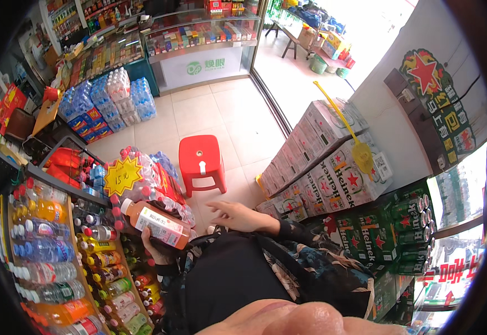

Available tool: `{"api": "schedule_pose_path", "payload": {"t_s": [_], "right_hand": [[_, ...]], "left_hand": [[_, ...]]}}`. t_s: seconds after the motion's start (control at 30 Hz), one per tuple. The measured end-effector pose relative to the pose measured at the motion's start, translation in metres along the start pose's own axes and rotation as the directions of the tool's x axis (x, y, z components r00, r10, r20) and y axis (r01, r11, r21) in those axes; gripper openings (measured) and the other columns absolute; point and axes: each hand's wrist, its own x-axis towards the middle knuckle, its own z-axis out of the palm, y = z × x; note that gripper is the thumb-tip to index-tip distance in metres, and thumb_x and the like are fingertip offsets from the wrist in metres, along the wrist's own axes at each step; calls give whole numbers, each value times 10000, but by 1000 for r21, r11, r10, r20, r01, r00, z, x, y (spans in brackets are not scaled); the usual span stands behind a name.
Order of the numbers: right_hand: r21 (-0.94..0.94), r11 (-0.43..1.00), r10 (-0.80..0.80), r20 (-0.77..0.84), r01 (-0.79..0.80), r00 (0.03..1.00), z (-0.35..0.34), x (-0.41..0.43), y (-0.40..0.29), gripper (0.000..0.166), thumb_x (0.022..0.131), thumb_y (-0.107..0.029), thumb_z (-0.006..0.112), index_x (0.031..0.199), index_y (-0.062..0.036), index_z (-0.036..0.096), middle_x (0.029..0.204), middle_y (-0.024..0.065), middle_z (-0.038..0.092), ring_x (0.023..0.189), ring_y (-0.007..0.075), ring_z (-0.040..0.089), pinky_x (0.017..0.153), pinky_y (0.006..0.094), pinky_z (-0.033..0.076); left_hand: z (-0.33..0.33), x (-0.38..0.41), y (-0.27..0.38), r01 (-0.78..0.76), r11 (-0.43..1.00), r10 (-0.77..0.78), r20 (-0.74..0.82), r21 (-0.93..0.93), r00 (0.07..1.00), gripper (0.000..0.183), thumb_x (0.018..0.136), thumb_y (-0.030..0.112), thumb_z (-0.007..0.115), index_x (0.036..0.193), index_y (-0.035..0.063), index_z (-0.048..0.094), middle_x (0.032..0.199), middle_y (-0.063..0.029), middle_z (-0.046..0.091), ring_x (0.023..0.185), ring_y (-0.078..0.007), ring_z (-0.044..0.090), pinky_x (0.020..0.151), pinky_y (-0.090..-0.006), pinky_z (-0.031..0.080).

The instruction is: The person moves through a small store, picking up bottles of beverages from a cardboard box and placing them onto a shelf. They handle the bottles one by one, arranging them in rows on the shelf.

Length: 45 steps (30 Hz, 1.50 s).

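Observation:
My left hand [153, 248] grips a large plastic juice bottle [158, 224] from below and the side. Its cap is pale, the contents are orange-pink, and a white label with writing faces up. In front of my chest, my right hand [243, 217] is held in the air with its fingers loosely apart and nothing in it. Beyond the bottle lie shrink-wrapped bottles [141, 161] under a yellow star-shaped price card [123, 176]. A red plastic stool [199, 155] stands on the tiled floor past my right hand.
Drink shelves [74, 234] full of bottles run along my left. Stacked Heineken cartons [310, 180] rise on the right, a yellow fly swatter [361, 155] leaning on them. Water packs [118, 100] stand by the glass counter [201, 33]. The doorway track [270, 102] crosses the floor ahead.

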Motion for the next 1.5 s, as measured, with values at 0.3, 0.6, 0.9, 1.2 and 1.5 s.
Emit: {"api": "schedule_pose_path", "payload": {"t_s": [0.3, 0.6, 0.9, 1.2, 1.5], "right_hand": [[-216, 964, 159, -9, -157, 987, -11, 20, 29, 407, 910, -250, 592, 1237, -20, 516, 1064, 217, 604, 954, 360, 613, 831, 398, 485], [-267, 962, 59, 6, -55, 998, -12, 50, 31, 395, 901, -246, 570, 1212, -7, 523, 1056, 240, 593, 967, 391, 592, 840, 434, 473], [-280, 953, 122, 5, -116, 992, -24, 51, 35, 389, 906, -272, 564, 1190, -7, 535, 1017, 231, 602, 962, 391, 592, 841, 436, 470], [-308, 936, 192, 41, -171, 980, -38, 59, 66, 361, 884, -286, 582, 1134, -25, 577, 997, 227, 605, 958, 402, 588, 839, 443, 476], [-179, 983, 32, 423, 49, 906, -67, 107, 84, 325, 897, -265, 541, 1146, -59, 581, 1119, 154, 590, 1017, 343, 564, 839, 444, 480]], "left_hand": [[-26, 34, 20, -5, 999, 5, 0, -37, 1000, 740, 843, 577, 502, 1382, 87, 374, 1284, -152, 504, 1116, -304, 538, 945, -463, 464], [-23, 39, 22, -113, 993, 108, -112, -32, 988, 677, 854, 517, 525, 1377, 106, 400, 1330, -138, 481, 1167, -266, 502, 985, -416, 441], [-19, 67, 20, 107, 973, -93, 79, -206, 993, 710, 842, 518, 539, 1421, 145, 364, 1377, -115, 448, 1194, -284, 491, 984, -462, 439], [7, 77, 8, 301, 578, -151, 264, -758, 953, 639, 897, 523, 432, 1397, 129, 374, 1422, -112, 407, 1264, -269, 433, 1030, -440, 404], [0, 35, -23, -357, 914, 331, -155, -191, 931, 734, 795, 625, 500, 1364, 169, 419, 1303, -88, 505, 1127, -290, 539, 919, -506, 461]]}}
